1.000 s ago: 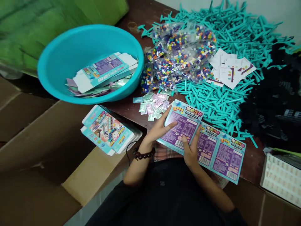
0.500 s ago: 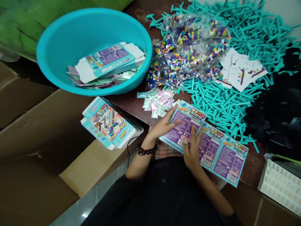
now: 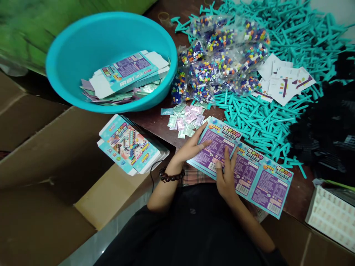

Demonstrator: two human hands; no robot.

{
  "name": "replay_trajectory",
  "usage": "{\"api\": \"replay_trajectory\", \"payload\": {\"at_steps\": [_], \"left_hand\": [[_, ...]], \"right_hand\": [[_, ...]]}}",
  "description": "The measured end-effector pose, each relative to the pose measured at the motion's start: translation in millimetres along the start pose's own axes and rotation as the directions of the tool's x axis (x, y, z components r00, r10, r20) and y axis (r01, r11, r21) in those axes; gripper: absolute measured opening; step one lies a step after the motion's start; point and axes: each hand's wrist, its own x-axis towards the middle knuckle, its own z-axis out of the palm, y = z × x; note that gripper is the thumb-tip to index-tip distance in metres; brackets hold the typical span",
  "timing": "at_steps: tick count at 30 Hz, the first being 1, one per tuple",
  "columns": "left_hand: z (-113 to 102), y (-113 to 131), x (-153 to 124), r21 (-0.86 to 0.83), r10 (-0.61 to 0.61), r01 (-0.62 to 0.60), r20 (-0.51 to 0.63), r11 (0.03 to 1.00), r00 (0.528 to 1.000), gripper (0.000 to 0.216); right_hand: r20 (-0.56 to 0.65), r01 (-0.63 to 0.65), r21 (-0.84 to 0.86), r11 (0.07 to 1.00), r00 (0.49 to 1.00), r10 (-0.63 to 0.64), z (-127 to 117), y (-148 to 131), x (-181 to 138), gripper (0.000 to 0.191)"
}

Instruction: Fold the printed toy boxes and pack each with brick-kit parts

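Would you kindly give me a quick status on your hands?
Left hand and right hand on unfolded printed carton sheet. Foil sachets beside its corner.

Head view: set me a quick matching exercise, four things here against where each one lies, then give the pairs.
Things:
1. Folded box blanks
2. Loose foil sachets
3. Flat printed box sheet
4. Clear bags of coloured blocks

Places:
A. Under the left hand and right hand
B. Inside the teal basin
C. On the heap of teal plastic pieces
D. On the dark wooden table

Pairs: 1-B, 2-D, 3-A, 4-C
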Motion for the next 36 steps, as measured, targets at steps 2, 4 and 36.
{"api": "replay_trajectory", "payload": {"at_steps": [2, 4, 36], "left_hand": [[0, 0, 0, -0.009, -0.015, 0.015, -0.01, 1.0, 1.0, 0.082], [0, 0, -1, -0.008, -0.027, 0.027, -0.009, 1.0, 1.0, 0.083], [-7, 1, 7, 0.005, -0.021, 0.021, -0.022, 1.0, 1.0, 0.083]], "right_hand": [[-0.02, -0.015, 0.042, 0.999, 1.0, 0.016, -3, -1, 0, 0.062], [-0.059, -0.02, 0.12, 0.993, 0.998, 0.027, -6, -1, 0, 0.061], [-0.079, 0.01, 0.472, 0.882, 0.996, 0.031, -10, 11, -5, 0.055]]}}
